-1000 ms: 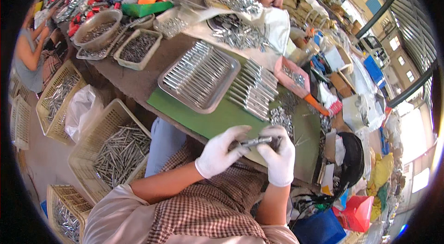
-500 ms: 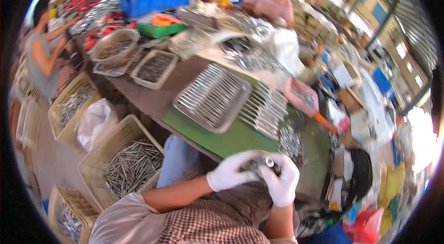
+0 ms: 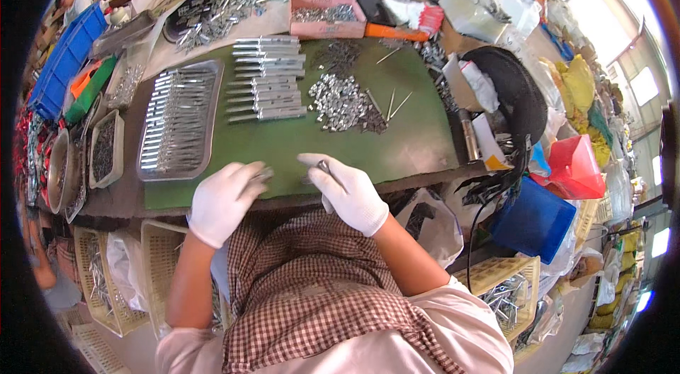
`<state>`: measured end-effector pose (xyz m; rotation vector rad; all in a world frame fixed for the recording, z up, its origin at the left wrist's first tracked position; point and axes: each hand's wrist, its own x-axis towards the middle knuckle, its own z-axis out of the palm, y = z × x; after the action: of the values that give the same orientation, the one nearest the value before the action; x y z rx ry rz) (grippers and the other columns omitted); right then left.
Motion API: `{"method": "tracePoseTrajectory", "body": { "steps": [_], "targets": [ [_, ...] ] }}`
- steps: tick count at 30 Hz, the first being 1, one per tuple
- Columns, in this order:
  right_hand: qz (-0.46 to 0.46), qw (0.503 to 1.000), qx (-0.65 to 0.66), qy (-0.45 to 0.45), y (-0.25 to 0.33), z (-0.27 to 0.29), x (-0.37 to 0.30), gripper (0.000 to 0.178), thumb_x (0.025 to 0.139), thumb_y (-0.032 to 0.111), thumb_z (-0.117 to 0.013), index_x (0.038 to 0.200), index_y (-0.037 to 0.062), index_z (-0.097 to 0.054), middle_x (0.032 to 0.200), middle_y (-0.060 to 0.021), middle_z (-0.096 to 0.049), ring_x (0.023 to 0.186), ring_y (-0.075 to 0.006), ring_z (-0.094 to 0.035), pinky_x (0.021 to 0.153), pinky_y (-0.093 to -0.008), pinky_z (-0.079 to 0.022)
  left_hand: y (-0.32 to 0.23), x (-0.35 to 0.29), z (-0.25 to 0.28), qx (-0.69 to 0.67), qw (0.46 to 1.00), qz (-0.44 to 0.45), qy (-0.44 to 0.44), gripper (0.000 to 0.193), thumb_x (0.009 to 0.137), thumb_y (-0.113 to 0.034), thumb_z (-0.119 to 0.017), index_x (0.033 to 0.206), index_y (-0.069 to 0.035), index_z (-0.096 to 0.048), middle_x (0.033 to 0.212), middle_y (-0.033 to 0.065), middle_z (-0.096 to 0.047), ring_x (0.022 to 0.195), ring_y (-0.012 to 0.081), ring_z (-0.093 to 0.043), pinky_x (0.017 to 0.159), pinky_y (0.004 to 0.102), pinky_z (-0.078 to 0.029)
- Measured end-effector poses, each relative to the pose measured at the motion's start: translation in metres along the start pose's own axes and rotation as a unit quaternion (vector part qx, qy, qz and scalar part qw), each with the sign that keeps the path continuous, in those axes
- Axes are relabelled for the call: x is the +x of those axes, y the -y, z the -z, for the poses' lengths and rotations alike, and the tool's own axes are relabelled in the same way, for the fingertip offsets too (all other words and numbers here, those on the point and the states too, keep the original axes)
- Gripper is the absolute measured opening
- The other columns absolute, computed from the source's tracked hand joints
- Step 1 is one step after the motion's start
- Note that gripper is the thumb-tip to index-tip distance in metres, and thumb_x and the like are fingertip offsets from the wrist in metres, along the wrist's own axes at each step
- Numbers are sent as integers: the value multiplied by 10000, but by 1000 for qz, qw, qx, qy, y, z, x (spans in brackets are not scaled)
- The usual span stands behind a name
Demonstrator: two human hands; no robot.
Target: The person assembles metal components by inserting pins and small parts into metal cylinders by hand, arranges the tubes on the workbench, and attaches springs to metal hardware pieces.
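Note:
My left hand (image 3: 225,202), in a white glove, is above the near edge of the green mat (image 3: 382,154), its fingers pinched on a small shiny metal part (image 3: 263,174), mostly hidden. To its right, my gloved right hand (image 3: 348,193) is closed on a small dark metal piece (image 3: 323,164) that shows between thumb and fingers. The hands are apart. Beyond my left hand, a metal tray (image 3: 214,126) holds a row of slim shiny metal rods. Next to it, similar metal rods (image 3: 268,83) lie stacked on the mat. A heap of small silvery metal pieces (image 3: 338,101) lies farther right.
Small dark parts (image 3: 338,57) and several thin pins (image 3: 392,101) lie near the heap. A pink box (image 3: 328,28) of metal pieces stands behind. A black bag (image 3: 517,91) is at the right edge, a blue bin (image 3: 535,222) below it. Cream crates (image 3: 159,239) stand at the lower left.
My view has swung to the right. My hands were together around a shiny metal tube; now they have moved apart, each with a small piece in its fingers.

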<state>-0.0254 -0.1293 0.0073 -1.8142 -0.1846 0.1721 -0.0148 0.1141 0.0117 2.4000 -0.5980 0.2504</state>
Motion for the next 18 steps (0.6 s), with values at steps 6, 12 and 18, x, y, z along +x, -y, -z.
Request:
{"method": "tracePoseTrajectory", "body": {
  "steps": [6, 12, 18],
  "targets": [
    [-73, 991, 108, -8, -7, 10, 5, 279, 1014, 222, -544, 1130, 6, -679, 744, -43, -624, 603, -76, -529, 584, -257, -462, -36, 28, -11, 126, 982, -74, 120, 321, 842, -259, -687, 1116, -93, -669, 885, 84, -653, 800, 280, -660, 690, 385, -523],
    [-52, 998, -26, -13, -15, 20, 7, 251, 949, 233, -650, 936, -17, -676, 755, -114, -669, 664, -143, -607, 671, -300, -506, -26, 30, -16, 97, 986, -102, 85, 321, 831, -244, -707, 1119, -105, -682, 909, 77, -662, 794, 268, -662, 683, 371, -530],
    [-64, 997, 20, -23, -11, 25, 7, 160, 944, 137, -641, 957, -20, -670, 751, -58, -672, 694, -94, -602, 674, -267, -498, -28, 34, -19, 56, 992, -68, 89, 365, 831, -181, -688, 1195, -200, -681, 848, 67, -653, 748, 273, -661, 641, 375, -533]
  ]
}}
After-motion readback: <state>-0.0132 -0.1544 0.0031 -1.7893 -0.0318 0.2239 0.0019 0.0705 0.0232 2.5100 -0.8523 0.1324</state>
